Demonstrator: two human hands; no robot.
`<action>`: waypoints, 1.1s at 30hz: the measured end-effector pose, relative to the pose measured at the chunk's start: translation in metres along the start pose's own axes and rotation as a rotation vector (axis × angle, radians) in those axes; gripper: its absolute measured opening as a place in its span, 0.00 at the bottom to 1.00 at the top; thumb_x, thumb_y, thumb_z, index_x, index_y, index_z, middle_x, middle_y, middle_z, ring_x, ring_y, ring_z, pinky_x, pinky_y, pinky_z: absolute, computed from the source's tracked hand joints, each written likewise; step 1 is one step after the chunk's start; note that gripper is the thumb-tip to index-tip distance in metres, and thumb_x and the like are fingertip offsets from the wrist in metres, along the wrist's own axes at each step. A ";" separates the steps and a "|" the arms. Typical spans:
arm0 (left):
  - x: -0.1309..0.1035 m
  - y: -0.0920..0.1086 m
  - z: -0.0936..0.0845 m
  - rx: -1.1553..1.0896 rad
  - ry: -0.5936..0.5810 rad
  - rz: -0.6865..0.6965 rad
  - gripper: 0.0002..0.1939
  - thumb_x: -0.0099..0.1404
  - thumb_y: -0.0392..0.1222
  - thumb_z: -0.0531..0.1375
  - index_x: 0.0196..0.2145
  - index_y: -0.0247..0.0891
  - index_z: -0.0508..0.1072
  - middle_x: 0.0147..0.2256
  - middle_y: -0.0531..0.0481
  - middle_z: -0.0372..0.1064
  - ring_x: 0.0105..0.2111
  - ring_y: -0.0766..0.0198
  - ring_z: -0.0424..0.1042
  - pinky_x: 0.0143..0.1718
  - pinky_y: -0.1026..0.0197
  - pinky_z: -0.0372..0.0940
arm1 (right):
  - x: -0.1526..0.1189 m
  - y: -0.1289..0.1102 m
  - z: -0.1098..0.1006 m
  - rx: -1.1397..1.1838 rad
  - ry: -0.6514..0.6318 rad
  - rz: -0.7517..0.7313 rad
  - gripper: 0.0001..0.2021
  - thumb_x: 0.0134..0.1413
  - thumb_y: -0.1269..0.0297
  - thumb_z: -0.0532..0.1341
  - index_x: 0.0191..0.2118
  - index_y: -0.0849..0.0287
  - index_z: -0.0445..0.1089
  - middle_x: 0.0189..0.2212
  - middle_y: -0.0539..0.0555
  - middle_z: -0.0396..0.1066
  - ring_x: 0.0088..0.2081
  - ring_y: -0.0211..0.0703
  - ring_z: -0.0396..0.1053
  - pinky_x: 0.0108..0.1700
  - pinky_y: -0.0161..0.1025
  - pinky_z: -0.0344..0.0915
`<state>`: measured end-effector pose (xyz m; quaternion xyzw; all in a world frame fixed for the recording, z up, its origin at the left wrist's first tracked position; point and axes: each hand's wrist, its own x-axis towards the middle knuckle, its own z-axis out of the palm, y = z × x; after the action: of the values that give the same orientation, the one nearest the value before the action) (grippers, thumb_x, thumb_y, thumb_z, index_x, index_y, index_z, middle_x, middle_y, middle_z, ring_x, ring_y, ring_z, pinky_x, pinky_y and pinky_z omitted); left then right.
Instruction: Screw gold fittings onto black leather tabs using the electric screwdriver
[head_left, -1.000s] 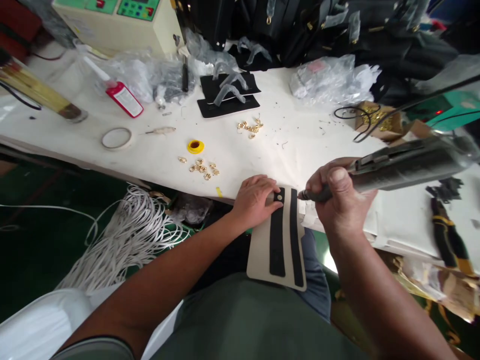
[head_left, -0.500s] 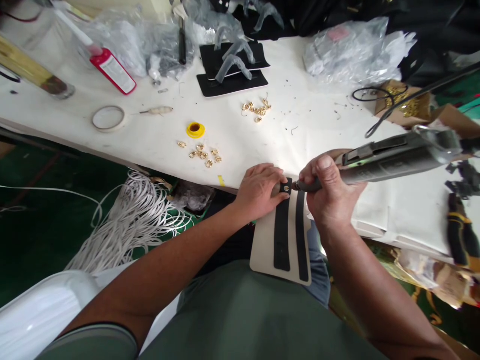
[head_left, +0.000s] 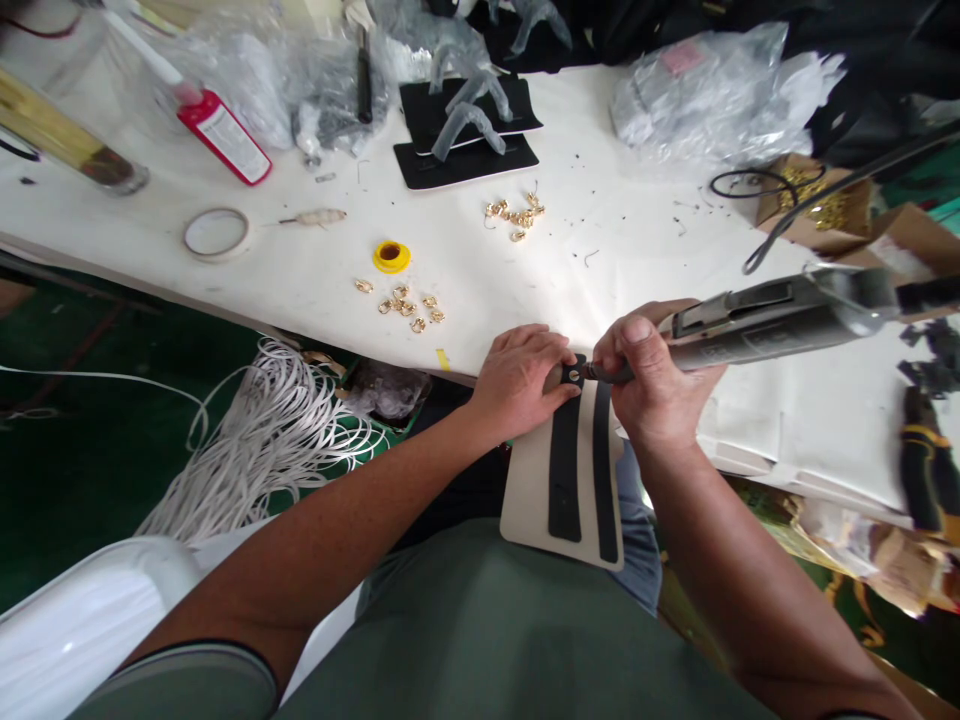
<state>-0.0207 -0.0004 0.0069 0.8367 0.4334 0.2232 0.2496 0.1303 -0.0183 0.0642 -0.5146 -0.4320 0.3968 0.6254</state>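
At the table's front edge, my left hand (head_left: 523,382) is closed on the upper end of a black strap (head_left: 565,460), where a small round metal fitting (head_left: 574,376) shows. My right hand (head_left: 657,372) grips a grey power screwdriver (head_left: 772,318), its body slanting up to the right. Its narrow tip meets the strap end beside the fitting. The strap hangs over a pale panel (head_left: 525,500) that rests on my lap. A second black strip (head_left: 604,480) lies along the panel's right side.
Gold rings and clasps (head_left: 405,305) lie near a yellow spool (head_left: 391,256). Behind are black pieces (head_left: 465,165), plastic bags (head_left: 697,95), a red bottle (head_left: 225,135) and tape (head_left: 216,233). Pliers (head_left: 926,460) lie right; white cord (head_left: 255,440) is piled lower left.
The screwdriver and my right hand have shifted slightly left and its tip is now closer to the strap end. My left hand has barely moved.
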 end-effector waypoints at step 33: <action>0.001 0.002 0.001 0.008 -0.001 -0.014 0.14 0.65 0.45 0.70 0.49 0.49 0.80 0.59 0.53 0.75 0.66 0.49 0.64 0.68 0.43 0.57 | 0.007 0.011 0.007 -0.066 -0.082 -0.209 0.17 0.56 0.63 0.67 0.20 0.52 0.62 0.19 0.47 0.63 0.20 0.37 0.60 0.21 0.39 0.60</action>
<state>-0.0183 -0.0007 0.0073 0.8346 0.4401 0.2192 0.2484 0.1256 -0.0084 0.0553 -0.4704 -0.5214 0.3359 0.6277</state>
